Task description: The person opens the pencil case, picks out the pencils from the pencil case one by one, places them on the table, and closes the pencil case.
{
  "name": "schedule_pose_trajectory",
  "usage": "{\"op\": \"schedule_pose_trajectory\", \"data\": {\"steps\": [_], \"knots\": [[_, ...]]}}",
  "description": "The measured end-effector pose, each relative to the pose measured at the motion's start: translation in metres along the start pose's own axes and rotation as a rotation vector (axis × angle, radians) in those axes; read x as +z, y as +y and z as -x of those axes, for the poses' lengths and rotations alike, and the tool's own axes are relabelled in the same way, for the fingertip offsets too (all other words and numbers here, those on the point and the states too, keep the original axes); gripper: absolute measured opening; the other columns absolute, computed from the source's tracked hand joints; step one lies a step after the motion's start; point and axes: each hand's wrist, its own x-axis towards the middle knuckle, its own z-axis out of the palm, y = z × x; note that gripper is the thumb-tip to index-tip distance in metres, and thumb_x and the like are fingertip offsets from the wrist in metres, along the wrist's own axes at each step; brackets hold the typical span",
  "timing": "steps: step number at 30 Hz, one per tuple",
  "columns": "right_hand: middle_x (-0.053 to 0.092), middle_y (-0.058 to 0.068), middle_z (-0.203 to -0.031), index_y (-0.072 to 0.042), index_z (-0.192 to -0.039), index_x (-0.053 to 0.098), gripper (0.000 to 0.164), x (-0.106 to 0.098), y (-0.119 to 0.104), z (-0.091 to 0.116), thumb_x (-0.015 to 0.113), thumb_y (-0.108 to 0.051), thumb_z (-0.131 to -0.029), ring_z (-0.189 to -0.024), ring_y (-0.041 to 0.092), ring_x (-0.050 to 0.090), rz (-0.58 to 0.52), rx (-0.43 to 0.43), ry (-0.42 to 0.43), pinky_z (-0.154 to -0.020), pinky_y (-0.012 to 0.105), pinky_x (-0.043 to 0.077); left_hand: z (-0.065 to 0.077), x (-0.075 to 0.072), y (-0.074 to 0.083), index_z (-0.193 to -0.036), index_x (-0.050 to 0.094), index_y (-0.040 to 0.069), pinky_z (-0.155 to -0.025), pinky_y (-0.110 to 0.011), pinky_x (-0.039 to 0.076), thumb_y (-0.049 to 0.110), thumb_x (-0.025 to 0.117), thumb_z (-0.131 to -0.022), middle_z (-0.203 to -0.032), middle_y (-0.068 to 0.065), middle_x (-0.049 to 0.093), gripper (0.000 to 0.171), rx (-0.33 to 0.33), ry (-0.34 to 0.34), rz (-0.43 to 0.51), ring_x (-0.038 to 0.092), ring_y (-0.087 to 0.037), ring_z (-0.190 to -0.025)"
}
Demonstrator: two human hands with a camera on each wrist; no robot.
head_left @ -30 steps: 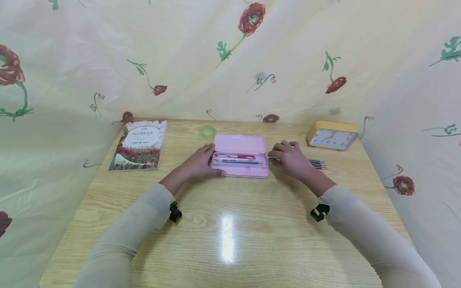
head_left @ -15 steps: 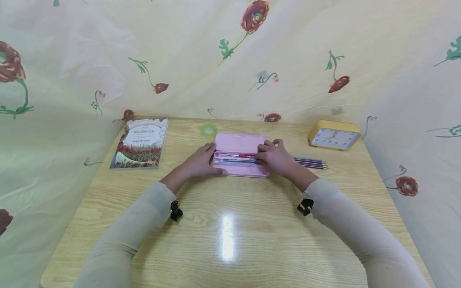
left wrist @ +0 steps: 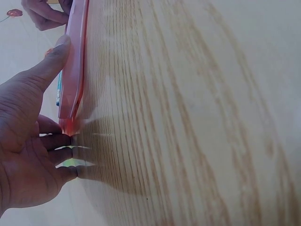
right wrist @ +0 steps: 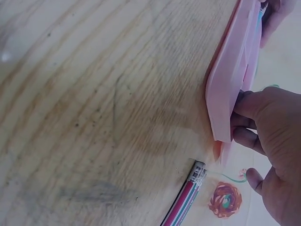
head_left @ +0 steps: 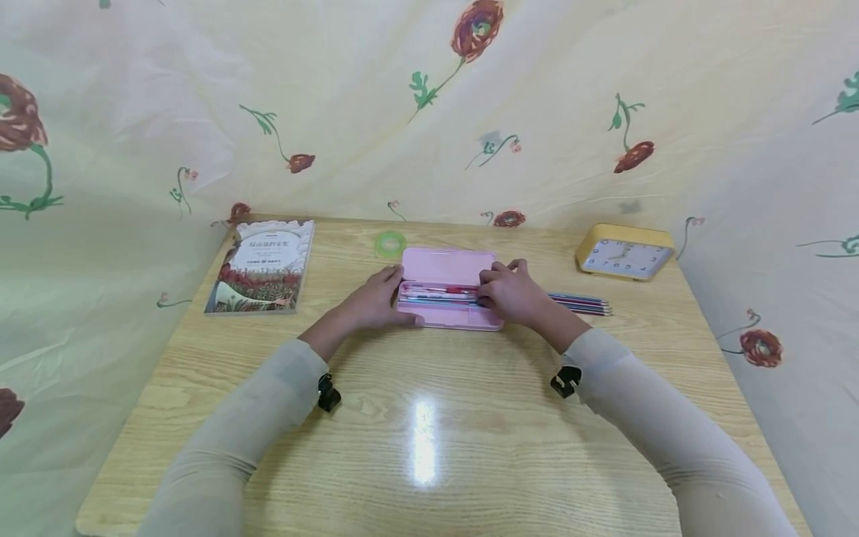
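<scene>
A pink pencil case (head_left: pixel 485 321) lies with its lid raised on the wooden table; pens (head_left: pixel 429 290) and a blue pencil (head_left: pixel 429 302) are inside. My left hand (head_left: pixel 376 302) grips its left end, thumb on the front wall and fingers round the far side. My right hand (head_left: pixel 513 296) reaches into the right end, curled fingers at the pencil's end; in the right wrist view the case wall (right wrist: pixel 225 89) partly hides the fingertips. Several striped pencils (head_left: pixel 580 303) lie together just right of that hand, with eraser ends (right wrist: pixel 198 170) toward the case.
Behind the case lies a green tape roll (head_left: pixel 390 244). A book (head_left: pixel 260 268) lies at the back left, and a yellow alarm clock (head_left: pixel 625 252) stands at the back right. Floral cloth (head_left: pixel 376 112) hangs along the table's back edge.
My right hand has moved left from beside the case to inside its right end, uncovering more of the striped pencils. It barely moves over the last half second. The left hand keeps its place.
</scene>
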Motion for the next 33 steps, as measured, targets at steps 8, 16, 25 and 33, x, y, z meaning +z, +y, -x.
{"op": "schedule_pose_trajectory", "data": {"steps": [8, 16, 25, 33], "knots": [[0.071, 0.002, -0.102, -0.015, -0.107, 0.088, 0.009, 0.000, 0.001, -0.002, 0.084, -0.018, -0.100, -0.104, 0.027, 0.060, -0.028, -0.002, 0.023, -0.104, 0.073, 0.046, 0.002, -0.002, 0.002, -0.177, 0.008, 0.004, -0.141, -0.054, 0.020, 0.071, 0.084, -0.088, -0.187, -0.016, 0.010, 0.135, -0.011, -0.010, 0.008, 0.010, -0.038, -0.174], [0.069, 0.003, -0.094, -0.013, -0.094, 0.081, 0.014, 0.003, 0.000, -0.003, 0.090, -0.024, -0.094, -0.097, 0.027, 0.061, -0.024, -0.076, 0.221, -0.095, 0.069, 0.050, 0.001, -0.002, 0.001, -0.177, 0.008, 0.003, -0.141, -0.053, 0.020, 0.070, 0.084, -0.088, -0.187, -0.016, 0.010, 0.134, -0.012, -0.013, 0.002, 0.010, -0.037, -0.174], [0.072, 0.006, -0.095, -0.010, -0.098, 0.078, 0.013, 0.006, -0.006, -0.009, 0.088, -0.017, -0.093, -0.095, 0.027, 0.066, -0.023, -0.097, 0.253, -0.096, 0.066, 0.051, 0.000, 0.000, -0.001, -0.177, 0.006, 0.003, -0.141, -0.053, 0.019, 0.072, 0.083, -0.088, -0.188, -0.016, 0.008, 0.136, -0.001, -0.016, 0.005, 0.009, -0.037, -0.175], [0.072, 0.006, -0.102, -0.010, -0.108, 0.080, 0.017, 0.006, -0.016, -0.018, 0.087, -0.021, -0.096, -0.098, 0.027, 0.065, 0.024, -0.109, 0.210, -0.099, 0.067, 0.051, 0.000, 0.000, -0.001, -0.177, 0.008, 0.004, -0.141, -0.053, 0.020, 0.072, 0.084, -0.087, -0.187, -0.016, 0.010, 0.136, -0.004, -0.004, 0.015, 0.010, -0.037, -0.174]]}}
